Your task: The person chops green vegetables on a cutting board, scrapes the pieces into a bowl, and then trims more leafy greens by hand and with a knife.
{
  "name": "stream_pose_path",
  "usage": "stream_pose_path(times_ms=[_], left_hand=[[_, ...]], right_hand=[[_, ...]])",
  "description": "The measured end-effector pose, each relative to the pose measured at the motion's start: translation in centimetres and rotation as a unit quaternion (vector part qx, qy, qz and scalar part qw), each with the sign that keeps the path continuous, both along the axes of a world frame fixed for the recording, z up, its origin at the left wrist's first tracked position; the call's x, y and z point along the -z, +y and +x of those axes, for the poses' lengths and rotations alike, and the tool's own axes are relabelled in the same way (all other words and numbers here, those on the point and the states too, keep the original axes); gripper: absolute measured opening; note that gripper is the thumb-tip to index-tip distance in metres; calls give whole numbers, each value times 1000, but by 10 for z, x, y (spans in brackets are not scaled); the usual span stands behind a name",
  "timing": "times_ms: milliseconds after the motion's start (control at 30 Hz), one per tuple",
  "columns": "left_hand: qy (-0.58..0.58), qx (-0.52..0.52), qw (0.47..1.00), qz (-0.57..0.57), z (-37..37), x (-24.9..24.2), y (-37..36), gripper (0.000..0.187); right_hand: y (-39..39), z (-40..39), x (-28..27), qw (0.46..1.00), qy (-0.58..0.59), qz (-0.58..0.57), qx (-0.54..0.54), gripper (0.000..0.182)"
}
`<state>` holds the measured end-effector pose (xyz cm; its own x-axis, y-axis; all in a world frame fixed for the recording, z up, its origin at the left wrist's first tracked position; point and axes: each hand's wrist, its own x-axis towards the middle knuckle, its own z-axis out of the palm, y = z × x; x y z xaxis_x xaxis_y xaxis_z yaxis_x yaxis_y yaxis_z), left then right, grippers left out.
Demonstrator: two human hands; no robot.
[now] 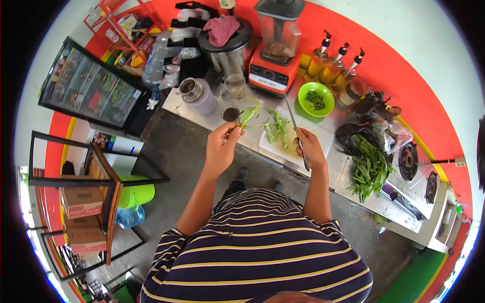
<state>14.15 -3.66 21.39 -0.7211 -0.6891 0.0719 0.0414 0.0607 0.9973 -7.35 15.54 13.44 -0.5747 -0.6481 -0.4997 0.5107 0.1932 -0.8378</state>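
Between the thumb and fingers of my left hand (223,140) is a sprig of leafy greens (247,115), raised above the counter's front edge. My right hand (309,146) is closed around the handle of a knife (291,112), its blade pointing up and away toward the blender. More leafy greens (276,128) lie on a white cutting board (316,135) between my two hands. Behind the board sits a green bowl (328,108) with chopped greens (315,100) in it. A glass of dark liquid (230,113) stands just beyond my left hand.
A red blender (273,73) stands behind the board, beside oil pump bottles (332,69). A steel flask (197,96) is at the counter's left end. To the right, a large bunch of greens (368,169) lies near a gas stove (408,159). Boxes (83,202) are at left.
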Motion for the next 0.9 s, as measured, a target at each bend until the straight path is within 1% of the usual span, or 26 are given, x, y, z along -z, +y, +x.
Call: stream_pose_path(times_ms=[33,100,167,233,300,333,367,433,500,567,633,700,733,800,833,900], left_hand=[[9,10,1000,-2,-8,-1,-1,19],[32,51,998,-33,-25,-2,-2,20],[40,87,995,-19,-39,-19,2,19],[14,129,988,-81,-52,-32,4,20],[26,144,984,-103,-62,-45,10,18],[35,144,977,-152,-64,-50,13,16],[44,142,968,-201,-67,-54,15,15],[49,150,962,-221,-71,-57,18,13],[67,144,943,-291,-72,-60,20,12],[75,148,942,-293,-73,-60,22,12],[80,146,941,-295,-73,-58,23,13],[63,148,978,-135,-75,-54,24,15],[63,145,978,-136,-78,-51,25,15],[108,137,985,14,-84,-47,27,16],[109,132,985,13,-86,-46,28,16],[127,118,984,43,-88,-47,29,15]], right_hand=[[6,-1,-12,1000,9,-2,10,39],[19,-1,-36,997,48,-59,32,36],[30,5,-67,993,65,-80,54,33],[40,12,-89,984,107,-129,62,33],[47,23,-111,978,120,-149,82,33],[50,29,-120,975,129,-165,79,35],[51,34,-127,971,138,-182,76,36],[50,43,-136,967,153,-186,77,39],[46,49,-141,965,166,-189,73,41],[39,50,-144,967,171,-187,38,45],[31,50,-144,966,175,-188,29,45],[22,51,-144,965,156,-209,20,46],[17,51,-141,965,156,-210,16,46],[5,53,-131,963,123,-240,31,45],[-1,55,-132,963,122,-241,26,45],[-10,61,-133,956,172,-236,29,46]])
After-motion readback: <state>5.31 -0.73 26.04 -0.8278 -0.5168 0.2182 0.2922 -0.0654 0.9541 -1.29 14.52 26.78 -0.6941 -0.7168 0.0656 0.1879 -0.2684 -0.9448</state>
